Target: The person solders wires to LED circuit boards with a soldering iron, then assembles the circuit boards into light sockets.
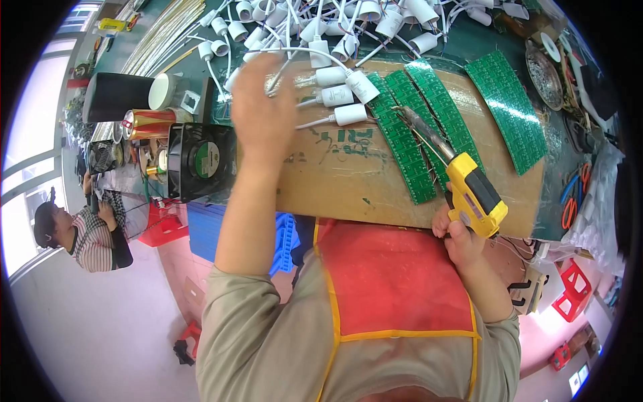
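My right hand (462,242) grips a yellow and black soldering gun (474,191), its metal tip pointing to the far left over narrow green circuit boards (404,151). My left hand (263,110) is raised at the left of the cardboard (321,184), beside the white cylindrical sockets with cords. Motion smears its fingers, so I cannot make out whether they hold anything. Several white sockets (351,114) lie in a row at the boards' left edge, and a white cord (305,51) arcs from near my left fingers toward one of them (362,87).
A heap of white corded sockets (311,30) covers the far side. A wider green board sheet (512,110) lies right, near orange-handled scissors (569,213) and a metal bowl (544,75). A black fan (203,161) and a can (149,124) stand left. Another person (90,231) works farther left.
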